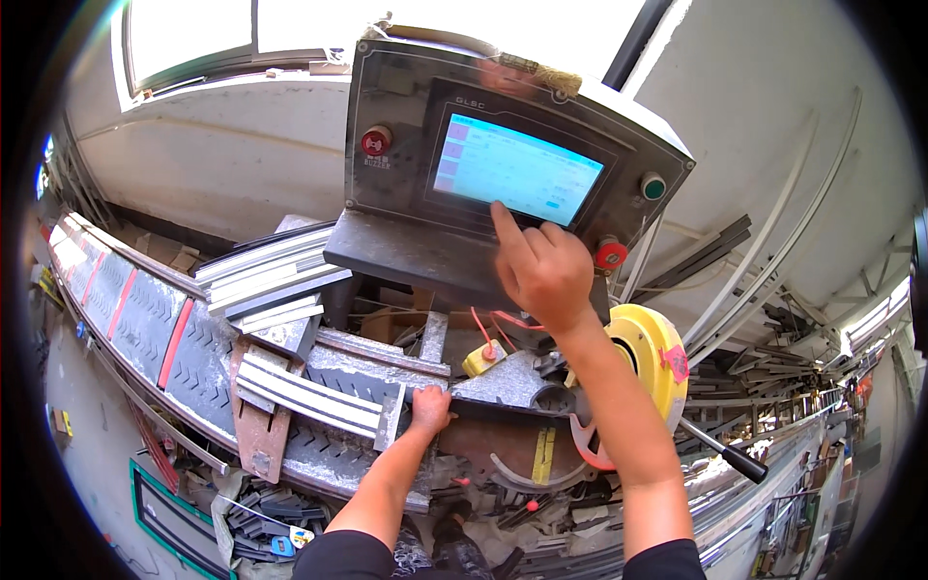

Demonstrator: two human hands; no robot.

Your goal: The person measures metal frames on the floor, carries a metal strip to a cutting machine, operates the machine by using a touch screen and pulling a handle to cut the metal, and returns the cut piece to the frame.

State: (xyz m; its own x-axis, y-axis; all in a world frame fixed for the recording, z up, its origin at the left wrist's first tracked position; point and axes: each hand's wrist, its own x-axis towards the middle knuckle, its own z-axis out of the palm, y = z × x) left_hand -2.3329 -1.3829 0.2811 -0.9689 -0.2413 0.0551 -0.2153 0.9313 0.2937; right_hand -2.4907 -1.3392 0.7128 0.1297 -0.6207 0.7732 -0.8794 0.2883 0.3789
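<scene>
My right hand point(546, 271) is raised to the control box point(387, 232), its index finger stretched out to the lower edge of the lit touchscreen point(522, 164) and the other fingers curled. It holds nothing. Lower down, my left hand point(430, 409) is closed beside an upright metal end plate point(390, 418), at the right end of some pale metal profiles point(309, 394). Its fingertips are hidden, so I cannot make out what they grip. The profiles lie on the machine's long bed point(208, 353).
Right of my right forearm is a round yellow guard point(650, 362) with a black-handled lever point(744, 464). More profiles point(271, 271) lie stacked behind the bed. Red buttons point(610, 254) and a green button point(653, 187) sit on the box. Offcuts point(266, 512) litter the floor.
</scene>
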